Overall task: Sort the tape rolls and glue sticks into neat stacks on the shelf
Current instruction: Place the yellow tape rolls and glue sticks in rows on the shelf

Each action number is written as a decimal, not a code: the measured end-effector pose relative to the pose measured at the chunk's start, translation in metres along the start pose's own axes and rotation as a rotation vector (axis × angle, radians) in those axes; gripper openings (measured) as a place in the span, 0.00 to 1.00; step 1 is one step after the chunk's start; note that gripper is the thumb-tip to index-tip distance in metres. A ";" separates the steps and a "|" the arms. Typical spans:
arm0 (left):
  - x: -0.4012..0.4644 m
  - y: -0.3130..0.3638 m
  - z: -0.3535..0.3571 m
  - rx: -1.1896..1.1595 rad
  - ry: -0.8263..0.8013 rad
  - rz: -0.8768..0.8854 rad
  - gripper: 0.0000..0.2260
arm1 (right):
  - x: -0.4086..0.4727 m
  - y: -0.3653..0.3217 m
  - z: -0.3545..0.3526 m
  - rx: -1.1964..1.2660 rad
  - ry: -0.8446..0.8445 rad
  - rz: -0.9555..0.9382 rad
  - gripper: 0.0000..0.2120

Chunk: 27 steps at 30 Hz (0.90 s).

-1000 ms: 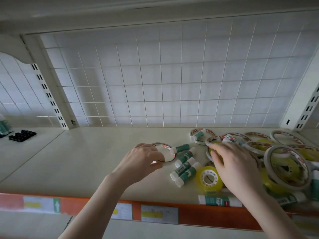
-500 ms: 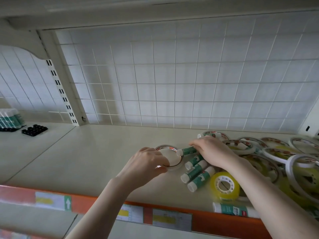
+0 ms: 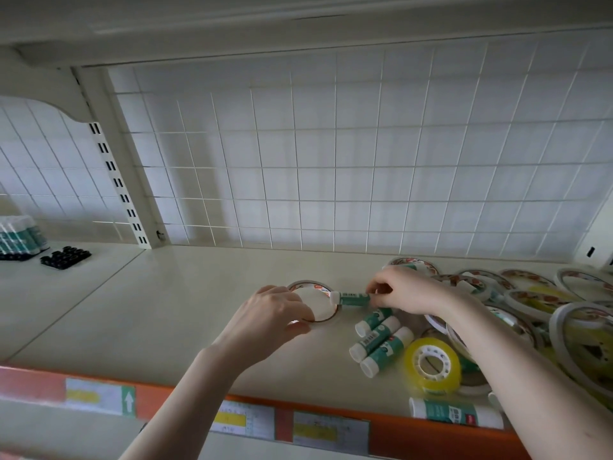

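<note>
- The left hand (image 3: 268,318) covered the near rim of the flat tape roll (image 3: 315,290) beneath it
- The right hand (image 3: 406,290) hid the tail of the glue stick (image 3: 351,298) it pinched
- The heap of tape rolls (image 3: 564,313) ran off the right edge
- Label print on the front glue stick (image 3: 456,414) was too small to read
- The price tags (image 3: 330,429) were blurred
- The packs at the far left (image 3: 20,239) were cut by the edge

No wording is showing clearly enough to read. A white upward arrow on a green square is standing on the price label (image 3: 99,396) at the lower left of the frame; print on the glue sticks (image 3: 456,414) and tape rolls (image 3: 313,288) is blurring out.
</note>
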<state>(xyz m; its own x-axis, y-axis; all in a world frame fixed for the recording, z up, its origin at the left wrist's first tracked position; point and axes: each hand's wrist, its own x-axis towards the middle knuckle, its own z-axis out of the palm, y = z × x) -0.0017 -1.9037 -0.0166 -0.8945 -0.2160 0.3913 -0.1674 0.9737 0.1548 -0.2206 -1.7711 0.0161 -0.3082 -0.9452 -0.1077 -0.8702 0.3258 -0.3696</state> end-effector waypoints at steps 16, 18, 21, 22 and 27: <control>-0.017 -0.001 -0.005 0.086 0.149 -0.124 0.04 | -0.018 0.002 0.011 0.122 0.453 -0.097 0.06; -0.018 0.002 -0.005 0.090 0.176 -0.149 0.04 | -0.021 0.000 0.009 0.150 0.527 -0.093 0.06; -0.018 0.003 -0.006 0.075 0.221 -0.184 0.03 | -0.022 0.000 0.005 0.179 0.610 -0.094 0.07; -0.017 0.004 -0.007 0.078 0.235 -0.188 0.03 | -0.022 0.000 0.005 0.186 0.640 -0.100 0.07; -0.016 0.008 -0.009 0.101 0.301 -0.196 0.03 | -0.020 0.002 0.005 0.229 0.751 -0.087 0.08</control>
<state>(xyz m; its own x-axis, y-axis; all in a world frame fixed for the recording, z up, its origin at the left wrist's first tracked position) 0.0150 -1.8934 -0.0129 -0.6820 -0.3965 0.6146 -0.3770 0.9106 0.1692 -0.2144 -1.7519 0.0134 -0.4907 -0.6739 0.5523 -0.8275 0.1618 -0.5377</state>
